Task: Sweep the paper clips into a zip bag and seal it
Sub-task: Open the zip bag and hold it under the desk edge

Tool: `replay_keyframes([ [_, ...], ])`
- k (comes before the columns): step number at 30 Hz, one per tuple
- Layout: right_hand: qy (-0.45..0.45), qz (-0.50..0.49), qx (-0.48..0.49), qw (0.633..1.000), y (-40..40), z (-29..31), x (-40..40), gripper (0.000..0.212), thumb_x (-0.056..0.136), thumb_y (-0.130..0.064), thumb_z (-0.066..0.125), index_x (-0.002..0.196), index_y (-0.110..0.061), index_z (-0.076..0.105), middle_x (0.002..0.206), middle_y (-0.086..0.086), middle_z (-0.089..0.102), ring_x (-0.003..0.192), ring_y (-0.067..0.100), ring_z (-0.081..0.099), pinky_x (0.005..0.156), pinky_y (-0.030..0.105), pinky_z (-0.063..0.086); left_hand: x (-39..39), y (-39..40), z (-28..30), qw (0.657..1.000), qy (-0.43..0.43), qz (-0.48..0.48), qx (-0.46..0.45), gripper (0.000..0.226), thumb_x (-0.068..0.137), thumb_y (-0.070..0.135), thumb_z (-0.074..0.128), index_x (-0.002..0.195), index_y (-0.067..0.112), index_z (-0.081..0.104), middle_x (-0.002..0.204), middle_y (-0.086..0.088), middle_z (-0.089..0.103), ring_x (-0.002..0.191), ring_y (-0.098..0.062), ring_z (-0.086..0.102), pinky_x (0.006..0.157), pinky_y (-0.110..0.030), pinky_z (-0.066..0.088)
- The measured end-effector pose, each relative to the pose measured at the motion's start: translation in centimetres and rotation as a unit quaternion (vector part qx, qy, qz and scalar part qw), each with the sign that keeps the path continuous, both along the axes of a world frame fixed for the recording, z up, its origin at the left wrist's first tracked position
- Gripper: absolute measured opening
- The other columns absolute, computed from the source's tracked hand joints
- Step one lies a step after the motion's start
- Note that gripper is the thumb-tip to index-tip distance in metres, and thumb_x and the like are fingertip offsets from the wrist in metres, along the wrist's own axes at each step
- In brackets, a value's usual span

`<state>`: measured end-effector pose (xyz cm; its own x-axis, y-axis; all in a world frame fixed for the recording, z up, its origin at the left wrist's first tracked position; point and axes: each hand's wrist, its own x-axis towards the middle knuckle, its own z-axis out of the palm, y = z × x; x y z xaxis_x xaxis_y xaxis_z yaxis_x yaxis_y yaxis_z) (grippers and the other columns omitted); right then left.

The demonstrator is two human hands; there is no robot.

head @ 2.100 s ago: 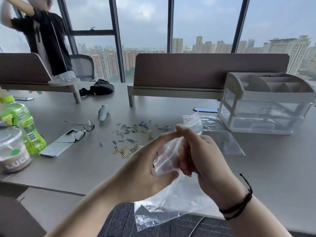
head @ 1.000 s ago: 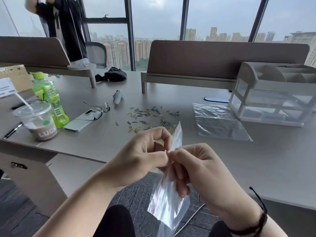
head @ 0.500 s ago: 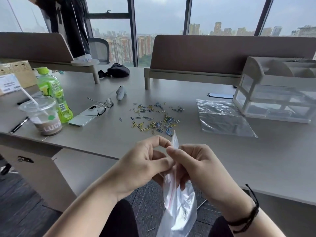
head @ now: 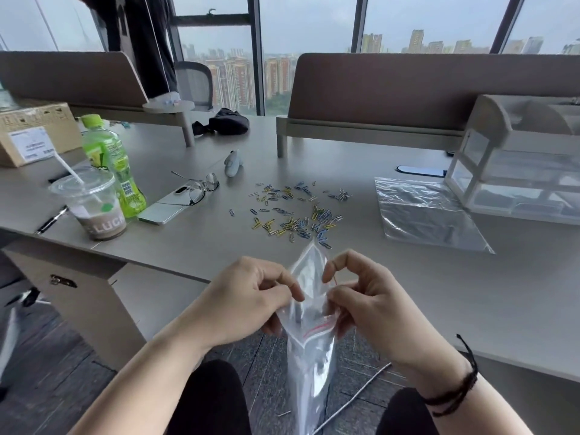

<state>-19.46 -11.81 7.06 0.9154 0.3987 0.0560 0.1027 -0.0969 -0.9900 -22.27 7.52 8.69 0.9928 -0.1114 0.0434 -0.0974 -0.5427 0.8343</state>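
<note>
A clear zip bag point(head: 310, 343) with a red seal line hangs below the table's front edge, over my lap. My left hand point(head: 251, 296) pinches one side of its mouth and my right hand point(head: 364, 296) pinches the other, and the mouth gapes between them. Several coloured paper clips point(head: 295, 211) lie scattered on the grey table point(head: 408, 293) just beyond the bag.
A second clear bag point(head: 423, 215) lies flat to the right, beside a white drawer organiser point(head: 514, 174). To the left are glasses point(head: 201, 186) on a phone point(head: 166, 208), a green bottle point(head: 116, 167), a lidded cup point(head: 94, 205) and a cardboard box point(head: 34, 133). A person stands at the far left.
My hands have drawn apart and the bag's mouth, pinched flat before, now stands open. The view has tilted down towards the table.
</note>
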Motion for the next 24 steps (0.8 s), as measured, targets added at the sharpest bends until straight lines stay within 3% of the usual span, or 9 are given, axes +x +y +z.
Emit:
replay_keyframes([
  [3,-0.013,0.028,-0.109,0.994,-0.7,-0.4,0.9,0.033,0.089,0.011,0.043,0.081,-0.008,0.068,0.054,0.010,0.065,0.047,0.021,0.062,0.049,0.032,0.050,-0.1,1.8,-0.1,0.991,-0.027,-0.032,0.126,0.028,0.084,0.030,0.050,0.077,0.023,0.077,0.060,-0.003,0.072,0.053,-0.024,0.066,0.052,-0.034,0.053],
  [6,-0.009,0.063,-0.228,0.971,-1.1,-1.0,1.7,0.031,0.088,0.004,0.045,0.080,-0.010,0.071,0.055,0.007,0.069,0.053,0.019,0.067,0.053,0.030,0.053,-0.4,3.9,-0.3,0.956,-0.068,-0.067,0.277,0.035,0.074,0.037,0.045,0.064,0.007,0.061,0.054,-0.006,0.060,0.046,-0.016,0.047,0.048,-0.031,0.042],
  [8,0.001,0.095,-0.299,0.950,-1.0,-1.6,2.3,0.024,0.089,-0.001,0.048,0.083,-0.010,0.070,0.060,0.004,0.072,0.058,0.018,0.071,0.056,0.029,0.056,-0.4,5.0,-0.6,0.953,-0.037,-0.069,0.292,0.035,0.072,0.036,0.046,0.062,0.003,0.053,0.055,-0.011,0.057,0.046,-0.010,0.040,0.050,-0.037,0.043],
  [11,0.006,0.151,-0.399,0.904,-0.4,-2.3,2.9,0.023,0.089,-0.010,0.047,0.088,-0.009,0.070,0.071,0.001,0.077,0.067,0.018,0.075,0.059,0.028,0.060,-0.3,6.2,-0.8,0.949,0.064,-0.052,0.304,0.041,0.072,0.042,0.044,0.061,0.003,0.055,0.055,-0.004,0.066,0.050,-0.015,0.058,0.060,-0.042,0.054],
  [15,0.010,0.199,-0.466,0.862,1.2,-2.7,3.3,0.031,0.087,-0.022,0.047,0.078,-0.005,0.071,0.078,0.006,0.078,0.067,0.023,0.075,0.055,0.029,0.059,0.0,7.1,-1.8,0.918,0.173,-0.024,0.357,0.043,0.074,0.047,0.044,0.057,0.011,0.060,0.061,0.009,0.073,0.062,-0.011,0.068,0.068,-0.034,0.057],
  [17,-0.027,0.225,-0.519,0.824,2.2,-2.9,3.2,0.045,0.094,-0.042,0.050,0.081,-0.005,0.072,0.079,0.008,0.077,0.061,0.017,0.070,0.056,0.028,0.055,0.5,7.6,-2.5,0.896,0.195,-0.012,0.398,0.039,0.075,0.044,0.046,0.056,0.013,0.061,0.056,0.009,0.070,0.056,-0.016,0.063,0.060,-0.029,0.052],
  [20,-0.105,0.243,-0.572,0.777,3.8,-4.4,2.7,0.074,0.082,-0.078,0.045,0.088,-0.008,0.071,0.091,0.008,0.074,0.081,0.022,0.068,0.073,0.037,0.058,1.5,8.3,-4.3,0.882,0.181,-0.011,0.435,0.029,0.073,0.039,0.048,0.058,0.014,0.054,0.053,-0.002,0.056,0.052,-0.020,0.047,0.053,-0.029,0.043],
  [22,-0.128,0.236,-0.582,0.768,4.5,-5.4,2.5,0.077,0.072,-0.084,0.051,0.099,-0.014,0.069,0.101,0.003,0.072,0.096,0.024,0.066,0.082,0.038,0.056,2.5,9.0,-5.9,0.895,0.180,-0.009,0.408,0.030,0.074,0.038,0.046,0.069,0.014,0.063,0.065,-0.003,0.068,0.058,-0.020,0.056,0.057,-0.029,0.048],
  [24,-0.147,0.221,-0.585,0.767,4.7,-6.5,2.4,0.071,0.070,-0.079,0.060,0.108,-0.019,0.064,0.107,0.001,0.070,0.101,0.024,0.064,0.078,0.034,0.052,3.4,9.8,-7.2,0.914,0.190,-0.011,0.359,0.039,0.072,0.043,0.039,0.077,0.015,0.066,0.075,-0.002,0.074,0.069,-0.022,0.067,0.067,-0.035,0.056],
])
